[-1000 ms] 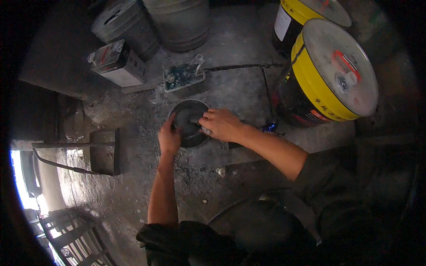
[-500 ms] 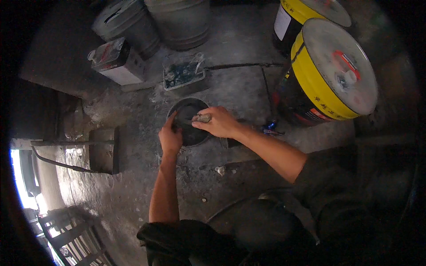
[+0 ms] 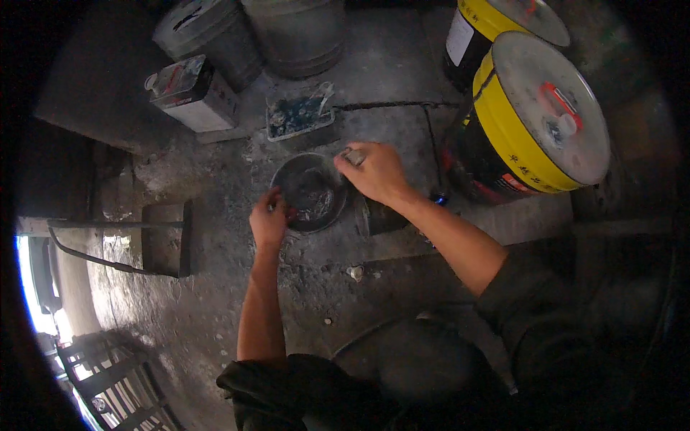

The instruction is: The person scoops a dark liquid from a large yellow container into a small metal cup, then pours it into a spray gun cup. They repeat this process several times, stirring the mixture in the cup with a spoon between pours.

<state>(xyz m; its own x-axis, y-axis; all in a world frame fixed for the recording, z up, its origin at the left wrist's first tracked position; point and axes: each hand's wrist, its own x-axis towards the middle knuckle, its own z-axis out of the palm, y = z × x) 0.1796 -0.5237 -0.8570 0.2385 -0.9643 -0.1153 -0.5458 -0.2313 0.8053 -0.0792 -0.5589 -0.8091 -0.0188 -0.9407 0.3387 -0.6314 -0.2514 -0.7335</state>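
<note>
A round dark pan (image 3: 277,177) stands on the floor ahead of me, with grey, wet-looking stuff and light streaks inside. My left hand (image 3: 269,219) is at its near left rim, fingers curled and apparently gripping the edge. Above its right rim, my right hand (image 3: 377,172) is closed around a short, pale, stubby tool handle (image 3: 352,156). The working end of that tool is blurred and cannot be made out. Just beyond the pan sits a rectangular tub (image 3: 300,129) holding dark bluish, crusted material.
Yellow-and-black drums (image 3: 514,115) stand at right. Grey buckets (image 3: 295,39) and a rectangular can (image 3: 192,93) are at the far left. A long-handled dustpan (image 3: 165,241) lies left. Beside the pan is a dark block-like object (image 3: 381,218), with a small blue item (image 3: 440,199) nearby.
My right hand has moved right and away from me with the pale-handled tool, from over the pan's middle to its rim. My left hand's fingers have drawn back toward the near left rim.
</note>
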